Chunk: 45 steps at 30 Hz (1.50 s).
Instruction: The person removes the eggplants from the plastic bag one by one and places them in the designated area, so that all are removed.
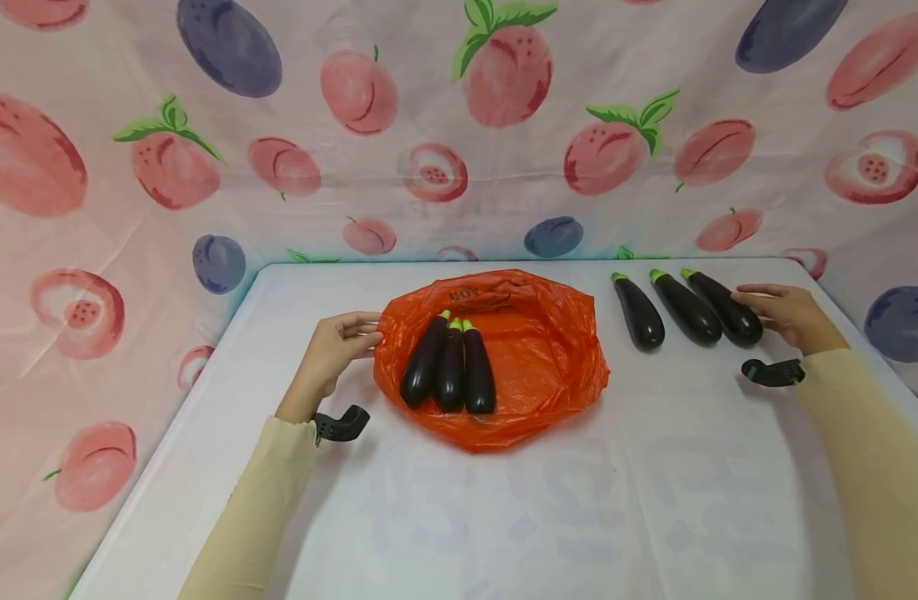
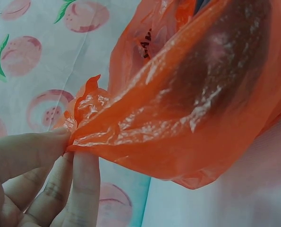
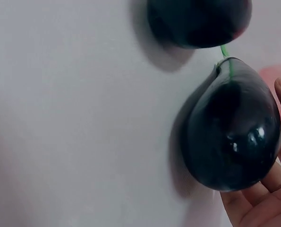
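Observation:
An orange plastic bag [image 1: 541, 367] lies spread with its mouth facing up, and three dark eggplants [image 1: 449, 367] rest side by side in its left half. My left hand [image 1: 335, 354] pinches the bag's left edge between thumb and fingers; in the left wrist view the gathered plastic [image 2: 90, 106] shows at the fingertips. On the right, three more eggplants lie on the table. The rightmost eggplant [image 1: 721, 308] is beside my right hand [image 1: 792, 317], whose loosely extended fingers are at its right side. In the right wrist view, fingers [image 3: 234, 205] pass partly behind this eggplant's rounded end.
The other two loose eggplants, the left one [image 1: 639, 312] and the middle one [image 1: 684, 308], lie close by with green stems pointing away. A white cloth [image 1: 504, 525] covers the table. Fruit-printed fabric [image 1: 279, 217] hangs behind and along the sides.

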Each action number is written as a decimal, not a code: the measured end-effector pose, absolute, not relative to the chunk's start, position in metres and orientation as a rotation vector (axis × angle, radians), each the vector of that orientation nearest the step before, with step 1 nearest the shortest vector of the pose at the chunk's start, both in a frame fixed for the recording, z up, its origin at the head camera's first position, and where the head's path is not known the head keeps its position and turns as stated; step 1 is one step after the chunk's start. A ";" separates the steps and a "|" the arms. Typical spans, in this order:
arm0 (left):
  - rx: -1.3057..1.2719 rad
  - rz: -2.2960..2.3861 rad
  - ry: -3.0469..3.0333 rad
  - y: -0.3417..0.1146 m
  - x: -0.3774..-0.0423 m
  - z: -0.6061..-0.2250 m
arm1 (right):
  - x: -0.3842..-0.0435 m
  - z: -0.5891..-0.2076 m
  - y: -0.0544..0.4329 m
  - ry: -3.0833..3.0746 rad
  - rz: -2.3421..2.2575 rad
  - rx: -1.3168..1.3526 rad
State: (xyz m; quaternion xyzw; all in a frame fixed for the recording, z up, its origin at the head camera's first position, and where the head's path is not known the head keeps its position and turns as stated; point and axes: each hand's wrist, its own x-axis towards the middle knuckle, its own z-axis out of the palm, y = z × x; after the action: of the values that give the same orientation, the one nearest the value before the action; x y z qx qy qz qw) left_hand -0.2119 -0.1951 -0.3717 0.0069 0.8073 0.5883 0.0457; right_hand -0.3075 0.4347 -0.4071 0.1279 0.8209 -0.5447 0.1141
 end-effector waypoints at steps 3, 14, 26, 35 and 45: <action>0.015 1.788 2.469 -0.195 -0.212 -0.372 | -0.308 -0.407 0.438 2.402 -1.589 0.380; 0.009 1.775 2.473 -0.194 -0.212 -0.369 | -0.305 -0.402 0.438 2.325 -1.609 0.258; 0.007 1.777 2.469 -0.194 -0.212 -0.369 | -0.307 -0.402 0.439 2.213 -1.691 0.235; -0.005 1.783 2.464 -0.193 -0.212 -0.369 | -0.304 -0.401 0.446 2.197 -1.725 0.195; -0.009 1.797 2.448 -0.192 -0.212 -0.369 | -0.303 -0.396 0.450 2.167 -1.729 0.185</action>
State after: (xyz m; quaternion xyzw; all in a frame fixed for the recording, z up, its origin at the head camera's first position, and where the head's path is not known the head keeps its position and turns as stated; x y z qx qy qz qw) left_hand -0.2121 -0.1924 -0.3690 -0.0028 0.8050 0.5909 0.0522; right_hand -0.3032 0.4501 -0.3961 0.0654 0.7671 -0.6121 0.1807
